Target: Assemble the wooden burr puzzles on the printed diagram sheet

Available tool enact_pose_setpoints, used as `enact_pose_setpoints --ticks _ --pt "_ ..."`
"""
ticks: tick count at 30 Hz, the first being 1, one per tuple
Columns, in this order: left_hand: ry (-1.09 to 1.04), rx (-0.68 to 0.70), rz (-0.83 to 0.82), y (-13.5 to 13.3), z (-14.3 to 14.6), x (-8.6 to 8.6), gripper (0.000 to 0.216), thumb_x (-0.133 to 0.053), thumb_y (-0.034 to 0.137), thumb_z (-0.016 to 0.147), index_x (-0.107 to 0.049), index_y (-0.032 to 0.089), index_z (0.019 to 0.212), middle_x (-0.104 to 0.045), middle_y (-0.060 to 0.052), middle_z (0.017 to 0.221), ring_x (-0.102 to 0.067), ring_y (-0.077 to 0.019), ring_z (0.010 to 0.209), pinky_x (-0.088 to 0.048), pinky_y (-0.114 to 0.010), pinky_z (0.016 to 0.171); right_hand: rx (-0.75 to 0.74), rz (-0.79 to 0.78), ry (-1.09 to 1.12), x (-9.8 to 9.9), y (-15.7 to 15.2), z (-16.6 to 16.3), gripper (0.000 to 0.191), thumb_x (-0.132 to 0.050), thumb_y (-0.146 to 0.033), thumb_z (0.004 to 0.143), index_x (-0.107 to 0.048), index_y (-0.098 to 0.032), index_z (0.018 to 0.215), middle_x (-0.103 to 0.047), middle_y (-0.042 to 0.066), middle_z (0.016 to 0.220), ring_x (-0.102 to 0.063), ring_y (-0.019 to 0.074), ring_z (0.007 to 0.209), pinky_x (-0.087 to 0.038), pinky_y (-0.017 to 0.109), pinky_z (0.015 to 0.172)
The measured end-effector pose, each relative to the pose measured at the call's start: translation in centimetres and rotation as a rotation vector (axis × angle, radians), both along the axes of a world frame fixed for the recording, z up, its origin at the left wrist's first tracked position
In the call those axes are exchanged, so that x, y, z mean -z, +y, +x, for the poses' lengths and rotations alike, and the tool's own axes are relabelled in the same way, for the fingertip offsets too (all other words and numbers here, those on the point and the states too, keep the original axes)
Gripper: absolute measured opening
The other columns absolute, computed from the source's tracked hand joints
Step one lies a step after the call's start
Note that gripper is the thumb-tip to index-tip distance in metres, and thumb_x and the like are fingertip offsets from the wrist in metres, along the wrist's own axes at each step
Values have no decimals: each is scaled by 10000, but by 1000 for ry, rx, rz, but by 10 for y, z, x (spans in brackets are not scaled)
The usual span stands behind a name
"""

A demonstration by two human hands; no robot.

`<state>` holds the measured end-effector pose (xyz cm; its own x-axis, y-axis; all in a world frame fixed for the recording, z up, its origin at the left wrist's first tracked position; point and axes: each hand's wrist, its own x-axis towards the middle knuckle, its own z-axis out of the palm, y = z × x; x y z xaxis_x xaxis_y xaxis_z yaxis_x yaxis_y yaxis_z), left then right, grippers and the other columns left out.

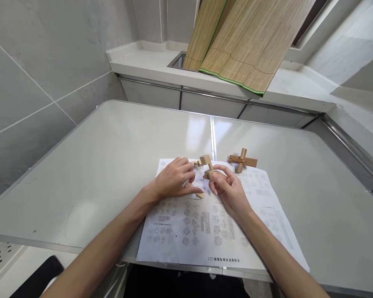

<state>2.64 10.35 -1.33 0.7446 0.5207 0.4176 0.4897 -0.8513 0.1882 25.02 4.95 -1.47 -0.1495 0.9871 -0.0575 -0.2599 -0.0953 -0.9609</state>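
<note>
While both hands work over the printed sheet (pixel 189 248), the job looks to me barely begun: a few pieces joined, more to go.

Left hand (pixel 174 179): grip curled, fingertips closed on the short stub of the wooden assembly (pixel 205 162), a stub pointing toward 9 o'clock.

Loose wedge piece (pixel 200 194) lies on the sheet just below that thumb, not yet fitted.

Assembly sits between the hands, above the sheet's top edge on the surface (pixel 96 165). Its long axis runs roughly 12 to 6 o'clock, slightly tilted.

Right hand (pixel 228 188): grip pinching the lower block between thumb and forefinger.

At 2 o'clock from there, a finished wooden cross (pixel 242 160) rests apart, long bar 9 to 3.
</note>
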Motion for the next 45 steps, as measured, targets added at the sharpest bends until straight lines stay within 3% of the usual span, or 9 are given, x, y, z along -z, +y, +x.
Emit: enact_pose_setpoints --ticks 3,9,16,20,25,32,35,40,45 --pt "-10 27 -55 -1 0 1 579 -672 733 905 -620 198 690 -671 -79 854 -567 -235 838 -443 -369 800 -5 -4 10 1 0 1 361 -805 -501 908 -628 -265 1115 -635 -35 699 -480 150 570 -419 319 615" --pt "-36 93 -63 0 0 8 566 -739 731 852 -586 201 728 -629 -31 786 -557 -202 763 -450 -336 754 -13 -19 32 1 -1 1 335 -809 -473 918 -637 -269 1121 -629 -35 685 -475 152 581 -408 321 638" --pt "-130 -38 -145 -2 -2 11 581 -647 756 911 -525 208 762 -564 40 641 -484 -128 533 -306 -275 545 28 -30 22 -4 -2 1 339 -821 -477 900 -646 -267 1100 -600 -46 641 -487 156 579 -415 326 650" --pt "-153 -80 -145 -4 -2 11 577 -661 749 907 -513 211 759 -520 63 586 -467 -120 490 -267 -271 525 46 -32 7 -6 -2 0 349 -820 -489 889 -645 -260 1087 -590 -47 611 -493 165 585 -417 328 644" --pt "-128 -50 -93 -2 -1 11 554 -649 717 934 -509 216 744 -580 19 669 -541 -163 598 -315 -298 566 51 -28 -7 -5 -1 0 362 -819 -495 884 -640 -256 1089 -597 -42 617 -502 170 590 -411 327 628" --pt "-93 -51 -34 0 0 8 510 -698 687 917 -558 209 807 -689 -71 940 -621 -238 871 -446 -364 789 55 -42 -3 -4 -1 0 375 -830 -492 877 -642 -251 1094 -638 -23 706 -490 152 578 -406 322 612" --pt "-142 -153 -70 -2 3 6 455 -675 647 958 -589 207 880 -684 -65 945 -618 -243 880 -453 -379 820 53 -49 4 -5 -2 0 370 -840 -485 871 -648 -251 1082 -610 -35 669 -486 150 574 -398 316 607" --pt "-283 -445 -126 2 2 16 195 -657 374 1021 -656 198 1106 -658 -85 1095 -604 -266 1025 -494 -415 928 53 -50 -19 -7 -2 -1 370 -836 -496 869 -645 -252 1070 -611 -34 654 -467 149 558 -398 319 603" --pt "-338 -488 -249 5 1 24 162 -747 368 960 -726 224 1032 -649 -71 1096 -591 -275 1092 -505 -447 1004 50 -36 -32 -6 -2 -2 362 -822 -498 885 -640 -250 1076 -610 -41 630 -462 147 547 -405 318 603"
